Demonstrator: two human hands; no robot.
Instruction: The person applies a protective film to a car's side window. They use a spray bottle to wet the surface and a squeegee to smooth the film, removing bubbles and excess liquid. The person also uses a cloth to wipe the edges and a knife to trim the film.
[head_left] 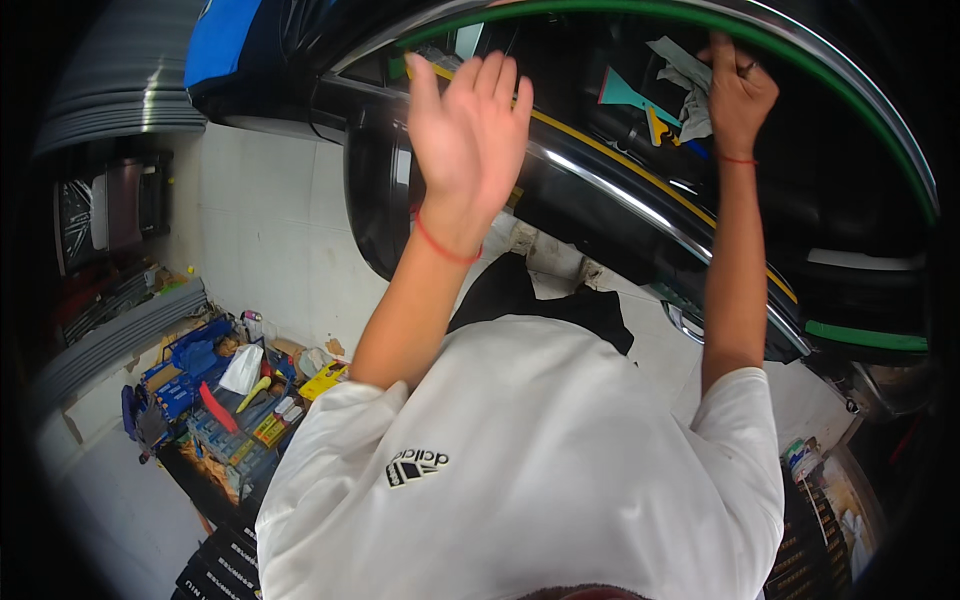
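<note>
Both hands are at the car door [590, 215] and well apart: the left hand [465, 140] is raised with its palm toward the viewer and nothing visible in it, while the right hand [742, 100] reaches over into the dark interior, fingers curled. Left of that right hand lies a crumpled grey cloth [692, 78], with a teal scraper [625, 95] and a smaller yellow scraper [658, 128] near it; they are probably grouped there for easy reach. The left hand's flat, loose pose suggests balance rather than gripping. Whether the right hand pinches the cloth's edge or something small cannot be told, as its own knuckles cover the fingertips. What the scrapers rest on is lost in black, and blur softens the left hand, so contact with the door behind it is unclear. Far left of the door, a side mirror [375, 200] is partly covered by the left forearm; the white shirt [540, 430] hides much of the near floor.
</note>
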